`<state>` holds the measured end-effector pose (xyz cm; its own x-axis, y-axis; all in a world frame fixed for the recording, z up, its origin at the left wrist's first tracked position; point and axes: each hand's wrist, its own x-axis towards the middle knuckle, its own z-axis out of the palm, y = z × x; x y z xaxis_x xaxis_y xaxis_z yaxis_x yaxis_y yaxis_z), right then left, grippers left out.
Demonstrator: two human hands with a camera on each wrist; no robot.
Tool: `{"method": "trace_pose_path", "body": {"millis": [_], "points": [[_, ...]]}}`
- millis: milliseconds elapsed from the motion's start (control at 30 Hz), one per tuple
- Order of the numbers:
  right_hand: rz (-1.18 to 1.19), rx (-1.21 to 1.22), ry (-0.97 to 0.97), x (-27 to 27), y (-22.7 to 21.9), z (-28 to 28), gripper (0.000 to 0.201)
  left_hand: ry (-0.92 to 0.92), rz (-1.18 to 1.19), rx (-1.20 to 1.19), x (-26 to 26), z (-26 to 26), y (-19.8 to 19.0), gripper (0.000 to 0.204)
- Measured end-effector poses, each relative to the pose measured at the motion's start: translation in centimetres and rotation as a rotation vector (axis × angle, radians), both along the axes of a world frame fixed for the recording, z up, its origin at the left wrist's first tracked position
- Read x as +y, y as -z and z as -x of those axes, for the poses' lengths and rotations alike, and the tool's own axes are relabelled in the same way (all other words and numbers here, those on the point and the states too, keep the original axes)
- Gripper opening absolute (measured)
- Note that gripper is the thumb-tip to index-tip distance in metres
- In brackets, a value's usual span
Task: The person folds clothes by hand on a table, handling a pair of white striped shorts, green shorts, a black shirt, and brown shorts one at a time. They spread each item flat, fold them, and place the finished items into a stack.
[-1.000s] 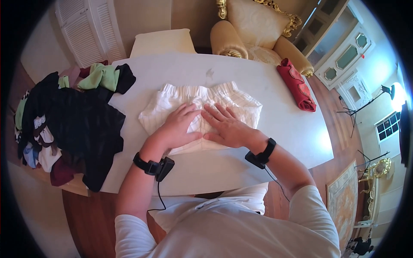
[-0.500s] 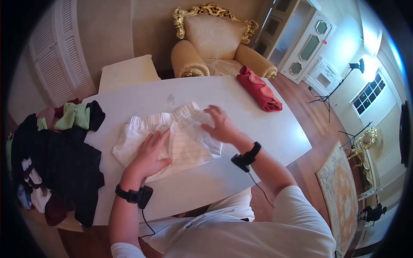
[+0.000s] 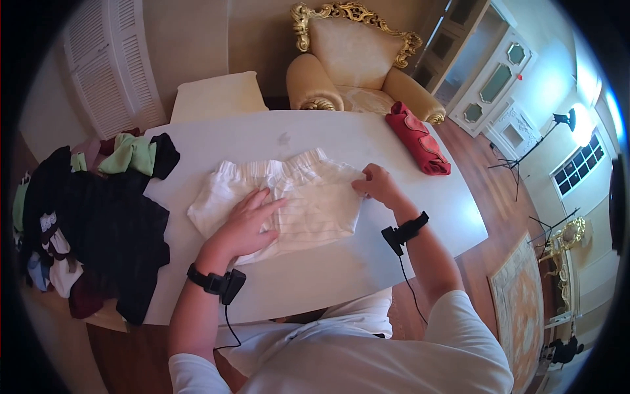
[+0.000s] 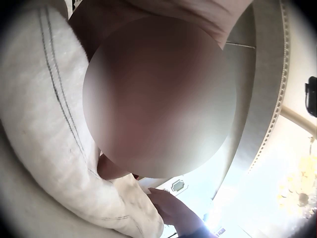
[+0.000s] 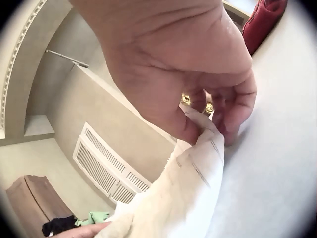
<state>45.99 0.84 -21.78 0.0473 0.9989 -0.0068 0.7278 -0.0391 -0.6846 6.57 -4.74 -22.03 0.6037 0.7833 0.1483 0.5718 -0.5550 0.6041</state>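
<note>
White striped shorts (image 3: 315,207) with a gathered elastic waistband lie spread on the white table, waistband toward the far side. My left hand (image 3: 248,224) rests on the middle of them with its fingers spread. At their right edge, my right hand (image 3: 380,185) pinches the fabric between thumb and fingers. The right wrist view shows the hand (image 5: 193,84) gripping a raised fold of the shorts (image 5: 193,173) close over the tabletop. A round blur covers much of the left wrist view, beside the shorts' stitched stripes (image 4: 54,84).
A pile of dark clothes (image 3: 111,223) with light green pieces lies on the left side of the table (image 3: 420,223). A rolled red bundle (image 3: 420,141) sits near the far right edge. Beyond stand a gold armchair (image 3: 354,59) and a cream chair (image 3: 220,95).
My right hand has left the middle of the shorts, moved right and taken hold of their right edge. My left hand stays on the fabric. The head view has shifted.
</note>
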Motion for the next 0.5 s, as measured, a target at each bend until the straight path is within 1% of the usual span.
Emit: {"method": "trace_pose_path", "body": {"millis": [67,167,267,367,433,467,500], "points": [[0.111,0.193,0.031,-0.6,-2.2,1.4,0.041,-0.009,-0.006,0.022,0.1,0.0,0.3,0.074],[-0.006,0.282,0.025,-0.7,-3.4,3.0,0.032,-0.012,-0.015,0.035,0.2,-0.1,0.7,0.073],[-0.205,0.174,-0.075,-0.4,-3.8,5.5,0.029,-0.012,-0.009,0.045,0.2,0.0,0.7,0.073],[-0.326,-0.059,-0.262,-1.5,-3.5,10.0,0.03,-0.015,-0.001,0.064,0.2,-0.1,0.6,0.074],[-0.11,0.101,-0.533,-4.5,-4.8,13.0,0.034,-0.013,-0.011,0.069,0.2,-0.1,0.6,0.074],[-0.18,0.014,-0.6,-5.0,-4.5,13.2,0.039,-0.012,-0.02,0.064,0.2,0.0,0.6,0.074],[-0.199,-0.005,-0.566,-4.8,-4.3,13.2,0.039,-0.014,-0.028,0.057,0.2,0.1,0.7,0.074]]}}
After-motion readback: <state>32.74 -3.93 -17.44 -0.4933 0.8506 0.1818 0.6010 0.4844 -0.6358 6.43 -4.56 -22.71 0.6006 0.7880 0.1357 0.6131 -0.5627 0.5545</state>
